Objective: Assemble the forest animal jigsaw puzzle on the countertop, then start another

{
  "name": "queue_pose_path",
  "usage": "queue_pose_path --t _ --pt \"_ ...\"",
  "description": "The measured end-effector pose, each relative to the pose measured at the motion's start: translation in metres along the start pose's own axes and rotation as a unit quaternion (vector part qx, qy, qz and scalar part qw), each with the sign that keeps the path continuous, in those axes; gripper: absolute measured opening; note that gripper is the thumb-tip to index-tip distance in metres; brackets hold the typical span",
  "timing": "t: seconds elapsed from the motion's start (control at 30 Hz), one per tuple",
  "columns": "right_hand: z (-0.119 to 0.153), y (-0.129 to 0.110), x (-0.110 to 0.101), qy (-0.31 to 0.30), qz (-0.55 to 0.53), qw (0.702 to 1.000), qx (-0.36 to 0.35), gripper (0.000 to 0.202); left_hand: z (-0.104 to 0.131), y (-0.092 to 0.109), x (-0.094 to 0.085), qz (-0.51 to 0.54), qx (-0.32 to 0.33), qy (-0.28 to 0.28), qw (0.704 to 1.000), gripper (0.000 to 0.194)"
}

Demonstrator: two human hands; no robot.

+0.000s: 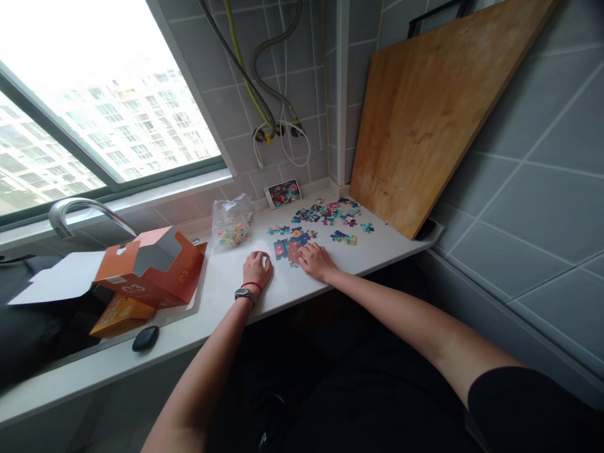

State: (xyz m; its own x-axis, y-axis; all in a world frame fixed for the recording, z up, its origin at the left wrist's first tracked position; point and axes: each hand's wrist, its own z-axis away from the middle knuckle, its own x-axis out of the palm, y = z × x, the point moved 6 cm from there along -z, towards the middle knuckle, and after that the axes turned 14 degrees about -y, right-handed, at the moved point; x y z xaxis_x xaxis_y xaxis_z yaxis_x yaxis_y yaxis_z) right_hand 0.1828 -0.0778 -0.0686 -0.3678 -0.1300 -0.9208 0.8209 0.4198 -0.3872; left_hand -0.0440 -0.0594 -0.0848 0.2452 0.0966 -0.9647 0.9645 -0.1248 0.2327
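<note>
My left hand point(257, 268), with a watch and red band at the wrist, rests on the white counter with its fingers curled; whether anything lies under them is hidden. My right hand point(317, 260) touches the right edge of a joined puzzle section point(286, 249), fingers bent over its brown pieces; anything between the fingertips is too small to make out. More puzzle pieces point(309, 214) lie behind it, and a small joined part point(344, 238) sits to the right. A picture card point(283, 193) leans against the back wall.
A clear plastic bag of pieces point(233, 223) stands left of the puzzle. Farther left are an open orange box point(155, 267), a faucet point(89, 211) and a black oval object point(146, 338). A large wooden board point(425, 107) leans on the right wall.
</note>
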Motion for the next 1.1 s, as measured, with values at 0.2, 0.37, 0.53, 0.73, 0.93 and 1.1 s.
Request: queue_pose_path --t 0.2,0.37,0.53,0.73,0.93,1.1 --pt "-0.005 0.006 0.002 -0.004 -0.022 1.000 -0.002 0.026 0.009 0.016 0.001 -0.041 0.038 -0.028 0.998 0.027" --pt "-0.014 0.017 0.006 -0.013 -0.059 0.998 -0.002 0.023 0.009 0.028 0.002 -0.080 0.061 -0.059 0.993 0.029" --pt "-0.029 0.049 -0.011 -0.034 -0.046 0.996 -0.067 0.023 0.007 0.033 0.002 -0.092 0.067 -0.067 0.991 0.026" --pt "-0.102 0.154 -0.074 -0.064 0.004 0.992 0.111 0.045 0.004 0.033 0.000 -0.089 0.064 -0.054 0.992 0.025" --pt "-0.163 0.209 -0.090 -0.137 0.017 0.978 0.159 0.053 0.005 0.031 -0.003 -0.073 0.082 -0.006 0.994 0.022" --pt "-0.180 0.220 -0.082 -0.187 0.004 0.969 0.161 0.055 0.003 0.028 -0.001 -0.046 0.096 0.002 0.994 0.023"
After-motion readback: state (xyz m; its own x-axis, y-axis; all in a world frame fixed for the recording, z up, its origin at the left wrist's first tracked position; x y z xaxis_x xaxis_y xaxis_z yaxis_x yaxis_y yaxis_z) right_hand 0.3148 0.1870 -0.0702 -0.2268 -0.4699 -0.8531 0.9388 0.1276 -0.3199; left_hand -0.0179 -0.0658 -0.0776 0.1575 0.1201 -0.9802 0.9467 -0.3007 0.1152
